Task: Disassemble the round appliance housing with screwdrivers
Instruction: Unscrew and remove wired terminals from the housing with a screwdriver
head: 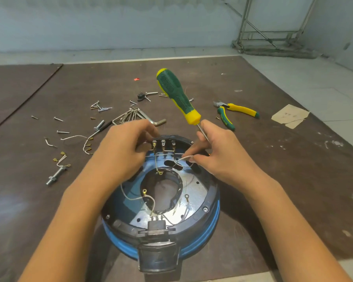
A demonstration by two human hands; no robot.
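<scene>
Right hand [218, 153]: thumb and forefinger pinch the white wire [184, 158] just short of the terminal block [164, 143]. The same grip has the screwdriver [177, 96] parked by its shaft between the fingers, handle up and tilted away. Not driving anything.

Left hand [122, 153]: fingers curled onto the left end of the block, looks like bracing. Fingertips are hidden, so exact contact is unclear.

Housing [208, 224] sits bottom-up on the brown board [293, 169], between both forearms, block at the far edge.

Judgement: this is wire removal at the block, not a screw step.

Risks:
- Pulling on the wire rather than the spade could tear the strand and leave the lug stuck on the tab.
- The screwdriver is held only by its shaft. A sharp tug could swing the tip into the fingers or drop the tool into the centre opening.
- Only the left hand steadies the housing, so a hard pull could slide it.

Around:
- Ring terminals [144, 192] on thin leads loop across the opening and can snag.
- Pliers [238, 110] lie near the right hand, a better tool for the lug.
- Hex keys [135, 117], loose screws [99, 106], cut wire pieces [75, 137] and a bolt [56, 176] are scattered beyond and left of the left hand.
- A rim screw [205, 209] is not yet out.
</scene>
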